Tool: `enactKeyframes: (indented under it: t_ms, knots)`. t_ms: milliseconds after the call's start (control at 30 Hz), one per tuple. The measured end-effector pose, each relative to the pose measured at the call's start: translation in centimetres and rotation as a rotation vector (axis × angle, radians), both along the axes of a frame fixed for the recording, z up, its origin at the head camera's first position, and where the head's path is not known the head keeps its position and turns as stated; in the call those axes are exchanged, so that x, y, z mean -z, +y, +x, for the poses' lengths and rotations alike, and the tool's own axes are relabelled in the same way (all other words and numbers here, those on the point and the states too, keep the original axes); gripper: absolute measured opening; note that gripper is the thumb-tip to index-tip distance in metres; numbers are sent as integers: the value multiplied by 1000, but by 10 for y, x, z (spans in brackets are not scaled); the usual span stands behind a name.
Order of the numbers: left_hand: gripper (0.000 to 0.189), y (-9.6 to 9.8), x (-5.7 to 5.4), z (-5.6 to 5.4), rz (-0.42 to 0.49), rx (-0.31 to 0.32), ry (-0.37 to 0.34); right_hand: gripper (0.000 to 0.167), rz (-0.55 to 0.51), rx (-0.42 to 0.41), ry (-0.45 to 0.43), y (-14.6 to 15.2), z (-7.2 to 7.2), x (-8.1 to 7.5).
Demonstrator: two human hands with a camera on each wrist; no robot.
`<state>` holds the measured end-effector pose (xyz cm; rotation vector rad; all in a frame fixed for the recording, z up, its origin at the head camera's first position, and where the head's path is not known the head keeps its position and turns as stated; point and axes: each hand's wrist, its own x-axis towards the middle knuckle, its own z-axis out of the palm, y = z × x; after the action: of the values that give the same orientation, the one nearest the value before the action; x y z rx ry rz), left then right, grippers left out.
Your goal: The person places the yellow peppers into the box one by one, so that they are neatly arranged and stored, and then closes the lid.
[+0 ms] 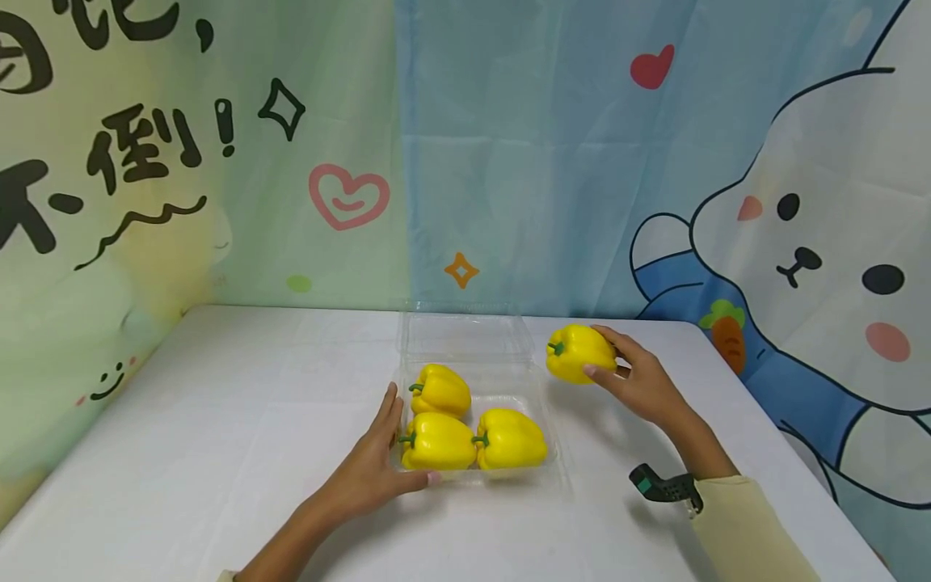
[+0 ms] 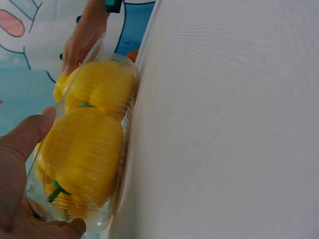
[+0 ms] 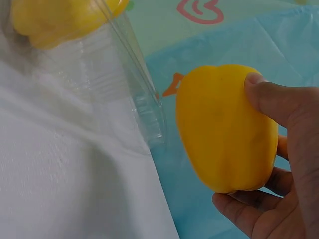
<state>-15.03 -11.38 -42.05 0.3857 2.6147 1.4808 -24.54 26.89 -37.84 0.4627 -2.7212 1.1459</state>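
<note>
A clear plastic box (image 1: 502,478) with its hinged lid (image 1: 465,338) folded back stands on the table. Three yellow bell peppers with green stems lie inside: one pepper (image 1: 440,391) at the back left, another (image 1: 440,443) at the front left, the third (image 1: 513,439) at the front right. My left hand (image 1: 372,465) grips the box's front left corner, thumb along the front and fingers along the left side. To the right of the box, my right hand (image 1: 640,378) holds a fourth yellow bell pepper (image 3: 227,129) up above the table, between thumb and fingers.
The white table (image 1: 240,420) ends at a back edge against a printed cloth (image 1: 509,162) with hearts and a cartoon animal. A dark device (image 1: 662,485) is strapped at the right wrist, by the cream sleeve (image 1: 749,525).
</note>
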Motion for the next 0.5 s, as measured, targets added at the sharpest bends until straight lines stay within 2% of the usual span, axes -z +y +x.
enactKeyframes:
  t_ms: [500]
  knots:
    - [118, 0, 1, 0, 4, 4, 4, 67, -35, -36, 26, -12, 4, -1]
